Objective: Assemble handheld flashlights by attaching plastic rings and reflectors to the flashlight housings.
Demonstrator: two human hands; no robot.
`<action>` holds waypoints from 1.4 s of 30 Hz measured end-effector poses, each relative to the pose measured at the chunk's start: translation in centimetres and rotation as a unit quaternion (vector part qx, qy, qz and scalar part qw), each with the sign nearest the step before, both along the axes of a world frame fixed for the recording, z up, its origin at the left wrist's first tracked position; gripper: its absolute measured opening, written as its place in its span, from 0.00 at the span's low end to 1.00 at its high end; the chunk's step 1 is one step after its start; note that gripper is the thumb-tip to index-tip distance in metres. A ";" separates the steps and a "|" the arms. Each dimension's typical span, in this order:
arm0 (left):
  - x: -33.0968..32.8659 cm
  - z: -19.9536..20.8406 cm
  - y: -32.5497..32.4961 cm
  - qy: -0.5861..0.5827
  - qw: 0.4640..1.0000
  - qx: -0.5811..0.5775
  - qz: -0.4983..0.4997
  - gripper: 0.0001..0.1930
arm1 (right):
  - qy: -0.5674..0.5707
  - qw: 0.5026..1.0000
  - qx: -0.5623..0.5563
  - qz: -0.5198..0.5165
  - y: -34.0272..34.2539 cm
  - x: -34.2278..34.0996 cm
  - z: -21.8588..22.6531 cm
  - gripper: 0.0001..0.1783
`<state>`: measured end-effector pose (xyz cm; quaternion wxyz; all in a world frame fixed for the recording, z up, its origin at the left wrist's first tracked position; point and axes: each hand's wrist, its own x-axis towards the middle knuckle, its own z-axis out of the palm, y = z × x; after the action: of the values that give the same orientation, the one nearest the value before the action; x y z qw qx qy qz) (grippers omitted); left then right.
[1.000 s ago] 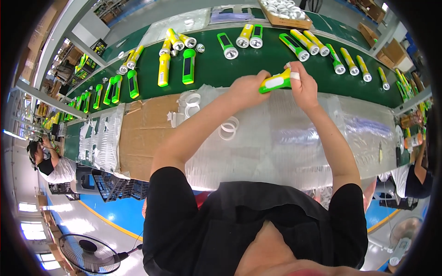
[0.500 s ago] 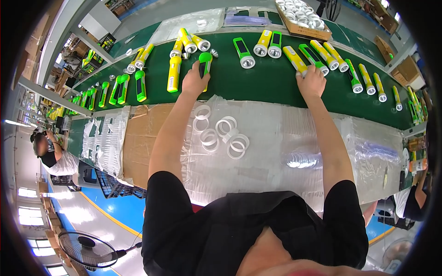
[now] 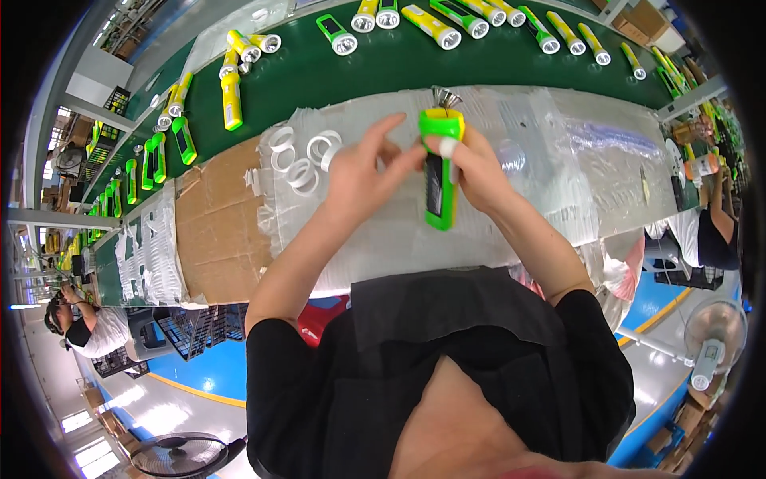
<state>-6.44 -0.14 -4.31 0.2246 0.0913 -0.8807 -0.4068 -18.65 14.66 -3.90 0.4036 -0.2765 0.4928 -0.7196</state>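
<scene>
My right hand (image 3: 477, 166) is closed around a green and yellow flashlight (image 3: 440, 188) with a dark panel, upright over the plastic-covered table. A shiny reflector (image 3: 446, 98) stands tilted at its open top end, with thin wires visible. A small white piece (image 3: 448, 148) shows at my right fingers; its kind is unclear. My left hand (image 3: 363, 172), slightly blurred, has its fingers apart beside the flashlight's left side; whether a fingertip touches it I cannot tell. Several white rings (image 3: 302, 177) lie just left of my left hand.
Across the far side runs a green belt (image 3: 295, 96) bearing several flashlights (image 3: 431, 26). Cardboard (image 3: 219, 223) covers the table at left, and clear plastic pieces (image 3: 614, 142) lie at right. Another person (image 3: 88, 319) sits far left. A fan (image 3: 179, 451) stands at lower left.
The green and yellow flashlight has come off the belt from under my left hand and is now in my right hand, nearer to me. My right hand has left the belt's flashlights. The view has shifted.
</scene>
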 end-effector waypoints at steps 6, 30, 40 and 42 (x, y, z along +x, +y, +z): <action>-1.0 1.5 2.2 0.101 0.969 0.107 -0.197 0.19 | 0.041 0.987 0.028 0.151 5.2 4.1 0.0 0.32; -2.2 -6.9 4.1 0.021 0.989 -0.144 -0.006 0.29 | -0.039 0.995 0.015 -0.088 9.0 4.6 -1.7 0.27; 0.2 -2.9 4.4 0.065 0.995 -0.008 -0.077 0.23 | -0.070 0.997 0.022 -0.013 8.1 4.5 -1.3 0.23; 1.5 -1.0 5.4 0.115 0.983 -0.060 -0.126 0.20 | -0.080 0.996 0.020 0.012 7.4 4.9 -1.1 0.24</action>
<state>-4.97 5.24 -5.31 0.2765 -0.0820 -0.8762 -0.3860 -13.79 22.05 -5.00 0.4559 -0.2153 0.4700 -0.7245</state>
